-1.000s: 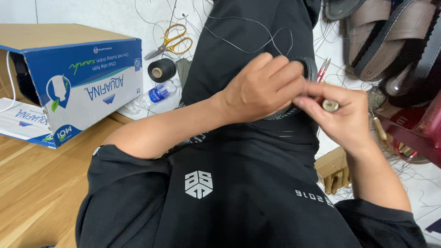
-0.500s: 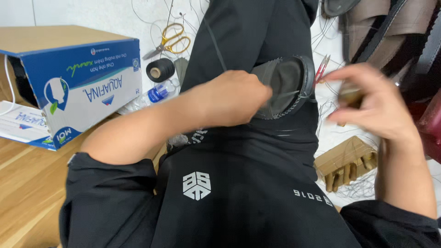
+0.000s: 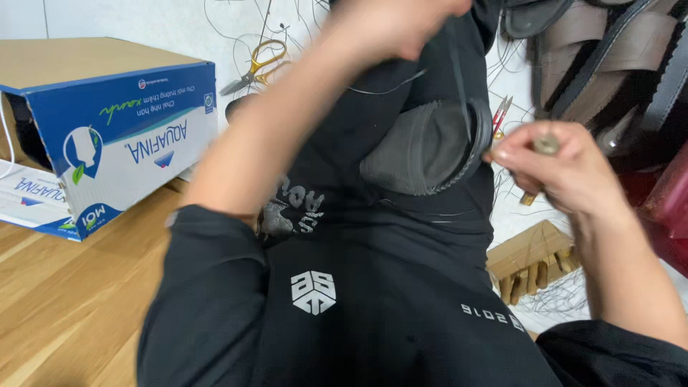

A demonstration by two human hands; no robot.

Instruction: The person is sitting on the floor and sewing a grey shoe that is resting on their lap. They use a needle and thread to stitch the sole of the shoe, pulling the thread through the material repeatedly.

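A dark grey padded piece (image 3: pixel 423 147) with a stitched rim lies against the black garment (image 3: pixel 373 301) on my lap. My left hand (image 3: pixel 387 25) is raised to the top of the view with its fingers closed. A thin dark thread (image 3: pixel 459 72) runs from that hand down to the grey piece. Touching the right rim of the piece, my right hand (image 3: pixel 566 172) grips a small tool with a round brass-coloured end (image 3: pixel 546 145).
A blue and white cardboard box (image 3: pixel 122 143) stands on the wooden table (image 3: pixel 64 301) at left. Yellow-handled scissors (image 3: pixel 258 64) and red-handled snips (image 3: pixel 502 111) lie behind among loose threads. A wooden rack (image 3: pixel 534 261) sits at right, below a pile of leather straps (image 3: pixel 602 64).
My left hand has gone up from the grey piece to the top of the view, drawing the thread. My right hand swung out to the right, then came back to the rim.
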